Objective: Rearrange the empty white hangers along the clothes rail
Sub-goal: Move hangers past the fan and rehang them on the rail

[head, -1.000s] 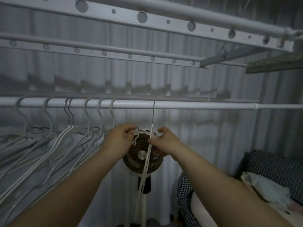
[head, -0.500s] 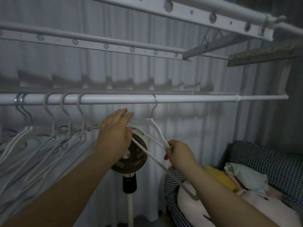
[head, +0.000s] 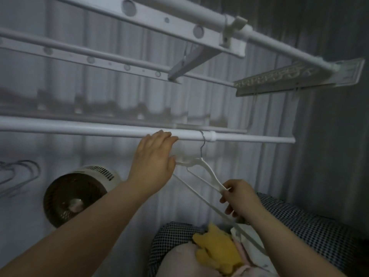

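One white hanger (head: 207, 170) hangs by its metal hook from the white clothes rail (head: 99, 130), close to the rail's joint collar on the right. My right hand (head: 238, 198) pinches the hanger's right shoulder arm near its tip. My left hand (head: 153, 158) lies with straight fingers against the hanger's left shoulder, its fingertips up at the rail. The hanger's left end is hidden behind that hand. Several other white hangers (head: 18, 174) show blurred at the far left edge.
A round fan (head: 77, 193) stands below the rail at the left. A checked cushion (head: 311, 226) with a yellow soft toy (head: 217, 250) and pale cloths lies at the lower right. Perforated drying-rack bars (head: 159, 21) run overhead, with curtains behind.
The hanger has slid right along the rail to the joint collar, both hands travelling with it. The view has swung right, leaving the other hangers at the left edge.
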`<action>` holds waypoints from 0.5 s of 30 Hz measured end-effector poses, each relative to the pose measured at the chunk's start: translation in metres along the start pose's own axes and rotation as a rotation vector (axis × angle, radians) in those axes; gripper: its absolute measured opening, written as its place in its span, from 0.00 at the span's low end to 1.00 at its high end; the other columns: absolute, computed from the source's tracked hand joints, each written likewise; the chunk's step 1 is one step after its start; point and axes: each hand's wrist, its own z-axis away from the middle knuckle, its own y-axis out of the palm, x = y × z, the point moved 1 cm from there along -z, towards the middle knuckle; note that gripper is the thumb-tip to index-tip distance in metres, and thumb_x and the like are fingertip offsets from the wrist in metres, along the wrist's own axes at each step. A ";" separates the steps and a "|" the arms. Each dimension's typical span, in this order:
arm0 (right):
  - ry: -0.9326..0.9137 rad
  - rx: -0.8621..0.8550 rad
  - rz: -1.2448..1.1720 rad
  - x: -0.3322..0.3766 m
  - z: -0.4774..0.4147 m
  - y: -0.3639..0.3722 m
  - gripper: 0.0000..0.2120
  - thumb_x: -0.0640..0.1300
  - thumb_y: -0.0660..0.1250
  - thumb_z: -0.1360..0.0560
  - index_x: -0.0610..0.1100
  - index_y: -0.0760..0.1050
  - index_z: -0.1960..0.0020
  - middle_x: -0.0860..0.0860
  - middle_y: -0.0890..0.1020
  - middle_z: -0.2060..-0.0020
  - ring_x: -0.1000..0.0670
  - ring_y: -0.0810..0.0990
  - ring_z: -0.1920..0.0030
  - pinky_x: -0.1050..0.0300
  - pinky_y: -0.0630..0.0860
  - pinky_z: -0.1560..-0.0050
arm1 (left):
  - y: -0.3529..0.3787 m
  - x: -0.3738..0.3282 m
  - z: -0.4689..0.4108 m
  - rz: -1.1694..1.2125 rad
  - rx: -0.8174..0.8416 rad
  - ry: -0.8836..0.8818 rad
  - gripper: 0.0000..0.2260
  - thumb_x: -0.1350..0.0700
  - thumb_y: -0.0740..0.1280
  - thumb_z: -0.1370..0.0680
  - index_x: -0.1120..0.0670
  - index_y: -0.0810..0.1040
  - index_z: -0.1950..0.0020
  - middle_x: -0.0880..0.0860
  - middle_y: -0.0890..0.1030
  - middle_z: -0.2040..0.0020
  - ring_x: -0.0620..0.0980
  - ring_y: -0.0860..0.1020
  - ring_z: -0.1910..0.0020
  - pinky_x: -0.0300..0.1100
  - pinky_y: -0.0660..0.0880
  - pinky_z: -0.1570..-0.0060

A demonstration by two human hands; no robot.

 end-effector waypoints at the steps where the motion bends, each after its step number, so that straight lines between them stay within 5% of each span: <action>1: 0.003 0.002 0.009 -0.009 -0.005 -0.008 0.07 0.40 0.58 0.22 0.44 0.72 0.58 0.51 0.79 0.67 0.53 0.74 0.77 0.65 0.70 0.82 | 0.009 -0.007 -0.007 -0.021 -0.014 0.002 0.20 0.53 0.58 0.32 0.60 0.79 0.47 0.59 0.83 0.49 0.59 0.81 0.49 0.46 0.62 0.42; 7: -0.058 0.011 -0.101 -0.035 -0.022 -0.033 0.07 0.39 0.59 0.22 0.43 0.74 0.55 0.52 0.78 0.68 0.53 0.73 0.77 0.67 0.69 0.81 | 0.038 -0.038 -0.032 -0.049 0.000 0.002 0.22 0.58 0.64 0.33 0.61 0.75 0.39 0.61 0.79 0.42 0.61 0.77 0.42 0.56 0.67 0.37; 11: -0.085 0.016 -0.179 -0.036 -0.028 -0.045 0.08 0.38 0.60 0.22 0.45 0.74 0.59 0.52 0.78 0.69 0.54 0.73 0.80 0.62 0.70 0.79 | 0.048 -0.051 -0.045 -0.016 0.031 -0.078 0.23 0.55 0.57 0.23 0.58 0.63 0.29 0.58 0.66 0.29 0.56 0.61 0.27 0.53 0.47 0.28; 15: -0.062 -0.005 -0.137 -0.053 -0.039 -0.062 0.09 0.39 0.60 0.23 0.47 0.73 0.60 0.52 0.79 0.69 0.54 0.74 0.79 0.62 0.71 0.78 | 0.059 -0.059 -0.051 -0.105 0.049 -0.077 0.23 0.53 0.59 0.22 0.56 0.62 0.28 0.57 0.62 0.27 0.56 0.56 0.26 0.53 0.44 0.28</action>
